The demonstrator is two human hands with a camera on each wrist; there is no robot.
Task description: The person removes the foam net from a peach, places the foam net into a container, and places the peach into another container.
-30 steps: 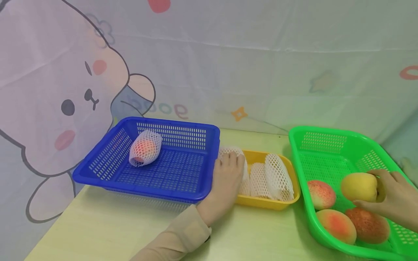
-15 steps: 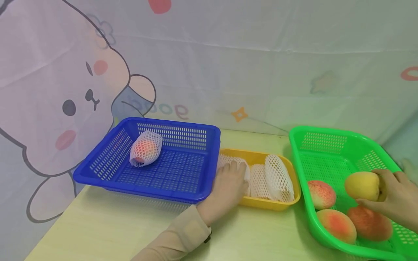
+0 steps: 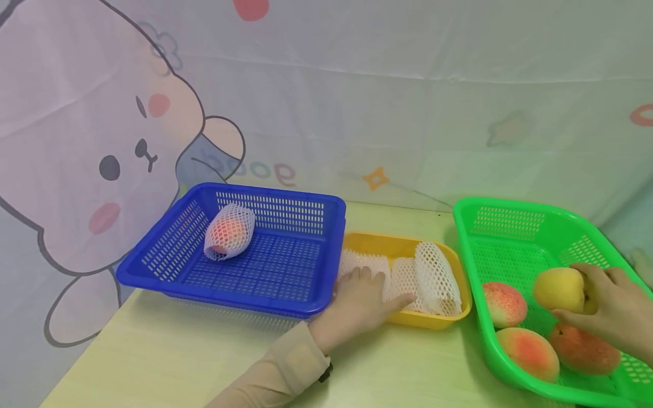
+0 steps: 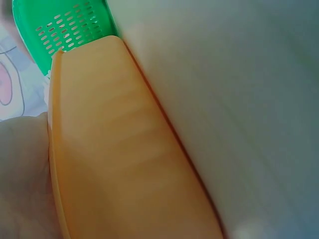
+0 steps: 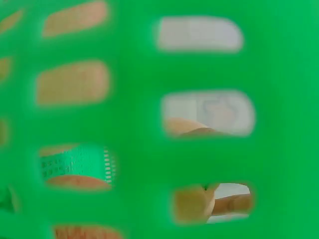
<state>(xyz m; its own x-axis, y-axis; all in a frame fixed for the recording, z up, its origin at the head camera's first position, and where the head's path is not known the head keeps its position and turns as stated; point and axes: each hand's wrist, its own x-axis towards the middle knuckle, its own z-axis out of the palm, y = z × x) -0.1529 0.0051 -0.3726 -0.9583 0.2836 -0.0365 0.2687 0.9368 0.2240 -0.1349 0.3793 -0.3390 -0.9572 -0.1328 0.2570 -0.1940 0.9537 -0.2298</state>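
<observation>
In the head view my left hand (image 3: 359,303) lies over the near-left part of a yellow tray (image 3: 425,322), fingers extended over a white foam net (image 3: 369,262), thumb out to the right. More foam nets (image 3: 436,277) lie to its right in the tray. My right hand (image 3: 619,306) grips a yellow fruit (image 3: 556,289) from its right side, inside a green basket (image 3: 502,249). Below that fruit are a reddish-brown fruit (image 3: 586,352) and two peaches (image 3: 530,354). The left wrist view shows the tray's outer wall (image 4: 114,139); basket slats (image 5: 134,119) mostly block the right wrist view.
A blue basket (image 3: 285,266) stands left of the tray, its right side close to my left hand. Inside it lies a peach in a foam net (image 3: 229,232). A printed cloth (image 3: 408,113) hangs behind the table (image 3: 204,351).
My left hand has drawn back toward the tray's near edge, its thumb now spread, baring more of the net. The right hand keeps the yellow fruit; the reddish-brown fruit has shifted slightly right.
</observation>
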